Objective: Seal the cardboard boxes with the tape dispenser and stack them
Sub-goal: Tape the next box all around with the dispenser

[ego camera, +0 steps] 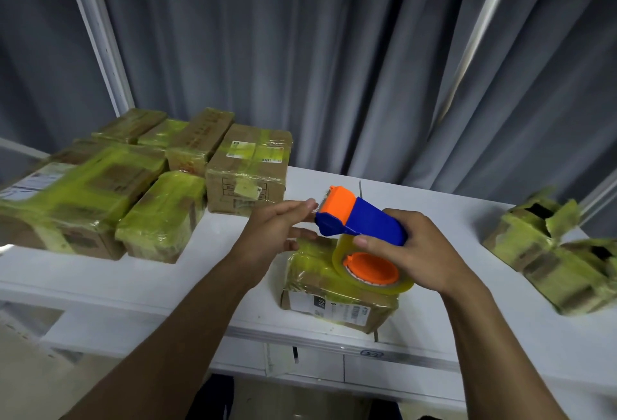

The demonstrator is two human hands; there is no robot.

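Note:
A blue and orange tape dispenser (359,219) with a clear tape roll (372,269) is held above a small cardboard box (330,299) wrapped in yellowish tape near the table's front edge. My right hand (410,249) grips the dispenser's blue body from the right. My left hand (277,226) reaches in from the left with straight fingers, its fingertips at the dispenser's orange cutter end. Whether they pinch the tape end is too small to tell.
Several taped cardboard boxes (117,182) stand packed together at the left and back left of the white table (500,336). Open, torn boxes (551,252) lie at the right edge. Grey curtains hang behind the table.

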